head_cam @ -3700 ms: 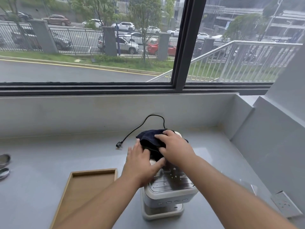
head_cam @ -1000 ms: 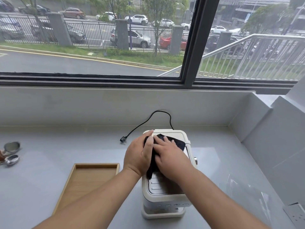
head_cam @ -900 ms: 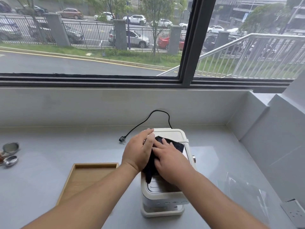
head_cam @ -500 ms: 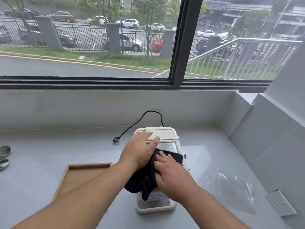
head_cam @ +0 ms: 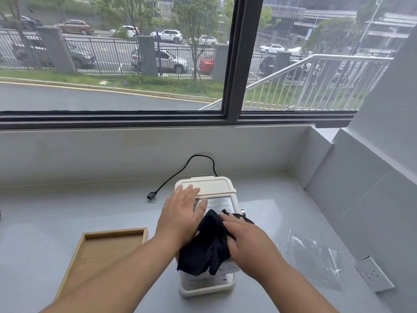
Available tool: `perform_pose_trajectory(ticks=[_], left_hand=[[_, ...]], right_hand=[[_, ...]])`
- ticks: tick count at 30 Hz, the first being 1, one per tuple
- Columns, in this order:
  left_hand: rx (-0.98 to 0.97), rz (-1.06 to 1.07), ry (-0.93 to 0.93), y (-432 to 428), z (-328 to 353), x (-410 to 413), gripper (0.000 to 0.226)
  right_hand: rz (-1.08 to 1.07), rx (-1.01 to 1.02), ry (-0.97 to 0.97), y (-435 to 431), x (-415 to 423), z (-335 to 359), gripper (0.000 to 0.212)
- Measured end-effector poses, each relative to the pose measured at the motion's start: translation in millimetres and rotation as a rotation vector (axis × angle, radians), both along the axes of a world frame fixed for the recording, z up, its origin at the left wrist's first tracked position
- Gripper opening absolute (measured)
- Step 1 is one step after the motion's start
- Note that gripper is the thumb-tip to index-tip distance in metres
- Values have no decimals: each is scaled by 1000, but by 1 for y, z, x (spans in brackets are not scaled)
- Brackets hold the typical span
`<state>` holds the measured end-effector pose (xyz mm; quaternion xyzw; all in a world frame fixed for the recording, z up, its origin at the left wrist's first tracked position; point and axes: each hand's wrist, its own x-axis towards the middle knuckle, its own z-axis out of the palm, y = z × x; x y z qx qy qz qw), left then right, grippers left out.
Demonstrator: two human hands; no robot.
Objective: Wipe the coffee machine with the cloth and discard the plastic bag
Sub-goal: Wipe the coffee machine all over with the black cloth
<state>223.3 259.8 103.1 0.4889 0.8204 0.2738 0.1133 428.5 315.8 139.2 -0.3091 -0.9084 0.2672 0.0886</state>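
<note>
A cream-white coffee machine (head_cam: 206, 187) stands on the grey counter in the middle of the head view. My left hand (head_cam: 182, 213) lies flat on the left part of its top with straight fingers. My right hand (head_cam: 246, 236) presses a dark navy cloth (head_cam: 204, 247) onto the front part of the top; the cloth droops over the machine's front face. A clear plastic bag (head_cam: 313, 260) lies flat on the counter to the right of the machine, apart from both hands.
A shallow wooden tray (head_cam: 106, 249) sits left of the machine. The machine's black cord and plug (head_cam: 151, 196) trail toward the back wall. A white wall socket (head_cam: 373, 275) is at the right, and grey walls close off the back and right.
My right hand has dragged the cloth from the rear of the machine's top toward its front edge, where it now hangs over. My left hand stayed flat on the top's left part.
</note>
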Motion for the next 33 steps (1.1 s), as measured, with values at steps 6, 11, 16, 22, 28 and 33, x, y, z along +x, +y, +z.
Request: perform_pose_trajectory(ticks=[6, 11, 16, 22, 28, 33], left_hand=[[109, 37, -3, -4, 6, 1, 50], [128, 38, -28, -7, 11, 3, 69], [111, 21, -16, -5, 13, 0, 68], [117, 50, -17, -1, 11, -1, 57], [181, 99, -99, 0, 6, -3, 63], [185, 95, -65, -2, 5, -3, 81]], right_hand=[[-164, 143, -49, 8, -32, -5, 39], [-192, 236, -97, 22, -67, -9, 27], [-153, 207, -149, 39, -97, -7, 23], [-86, 162, -157, 53, -120, -7, 36], [-11, 155, -174, 58, -141, -7, 36], [108, 205, -224, 54, -138, -17, 54]])
